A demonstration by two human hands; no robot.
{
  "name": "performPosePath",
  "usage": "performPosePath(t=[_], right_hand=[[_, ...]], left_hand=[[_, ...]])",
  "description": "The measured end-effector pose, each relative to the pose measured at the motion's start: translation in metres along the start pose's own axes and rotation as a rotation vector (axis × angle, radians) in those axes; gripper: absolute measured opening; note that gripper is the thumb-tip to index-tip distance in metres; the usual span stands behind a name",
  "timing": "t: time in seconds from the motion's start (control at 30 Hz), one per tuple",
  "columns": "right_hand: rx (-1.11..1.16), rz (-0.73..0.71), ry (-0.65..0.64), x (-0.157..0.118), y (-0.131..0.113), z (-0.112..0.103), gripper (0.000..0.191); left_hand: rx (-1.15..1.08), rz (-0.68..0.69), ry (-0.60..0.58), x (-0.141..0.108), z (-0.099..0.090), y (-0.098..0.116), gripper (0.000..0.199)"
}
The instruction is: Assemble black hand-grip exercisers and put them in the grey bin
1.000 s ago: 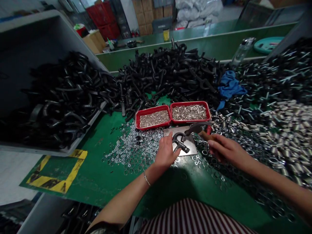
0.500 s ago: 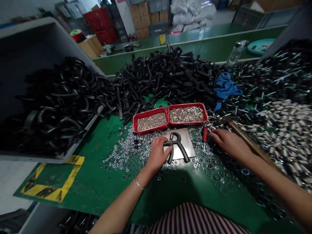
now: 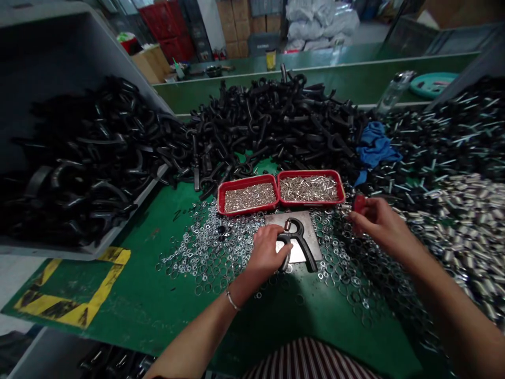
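Observation:
My left hand (image 3: 270,251) is closed on a black hand-grip exerciser (image 3: 304,243), pinching its left arm. The exerciser has a looped top with a small metal cylinder in it, and it rests on a flat metal plate (image 3: 313,225). To the right, my right hand (image 3: 381,221) is wrapped round the red handle of a screwdriver (image 3: 359,202), raised above the scattered rings; its shaft is hard to make out. Behind the plate stand two red trays, the left tray (image 3: 221,202) with tiny metal pieces and the right tray (image 3: 342,195) with small metal pins.
Loose metal rings and nuts (image 3: 205,237) lie around the plate. A heap of black handles (image 3: 272,113) fills the back, and more spill from a grey crate (image 3: 118,242) at left. Metal cylinders (image 3: 469,221) and a blue cloth (image 3: 376,145) lie at right, near a glass bottle (image 3: 392,92).
My right hand has taken hold of the red screwdriver, which lay on the bench, and lifted it. My left hand still holds the exerciser on the plate. The whole view has shifted slightly.

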State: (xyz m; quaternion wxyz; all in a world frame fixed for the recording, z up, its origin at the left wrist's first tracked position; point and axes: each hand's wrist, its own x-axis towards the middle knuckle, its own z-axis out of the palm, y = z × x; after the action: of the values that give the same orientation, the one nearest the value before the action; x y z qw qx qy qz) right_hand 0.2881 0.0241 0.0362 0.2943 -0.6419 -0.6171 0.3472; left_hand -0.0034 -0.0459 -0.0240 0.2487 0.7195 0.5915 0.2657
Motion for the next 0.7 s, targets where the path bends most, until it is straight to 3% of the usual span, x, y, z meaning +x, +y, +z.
performPosePath(t=[0.13,0.23,0.33,0.57,0.7], right_hand=[[0.506,-0.135,-0.106,-0.011,-0.023,0.043,0.029],[0.580,-0.148,-0.146,-0.017,-0.027,0.087,0.030],[0.554,-0.138,-0.156,-0.020,-0.022,0.111,0.032],[0.441,-0.056,-0.182,-0.018,-0.018,0.106,0.036],[0.217,-0.142,-0.198,-0.025,-0.026,0.102,0.031]], left_hand=[[0.000,-0.007,-0.020,0.000,-0.002,0.002,0.049],[-0.001,-0.016,-0.020,0.001,-0.002,0.001,0.050],[-0.013,-0.025,-0.015,0.002,0.000,0.000,0.049],[-0.011,-0.020,0.008,0.002,0.001,-0.002,0.049],[-0.001,-0.016,0.002,0.001,0.001,-0.003,0.050]])
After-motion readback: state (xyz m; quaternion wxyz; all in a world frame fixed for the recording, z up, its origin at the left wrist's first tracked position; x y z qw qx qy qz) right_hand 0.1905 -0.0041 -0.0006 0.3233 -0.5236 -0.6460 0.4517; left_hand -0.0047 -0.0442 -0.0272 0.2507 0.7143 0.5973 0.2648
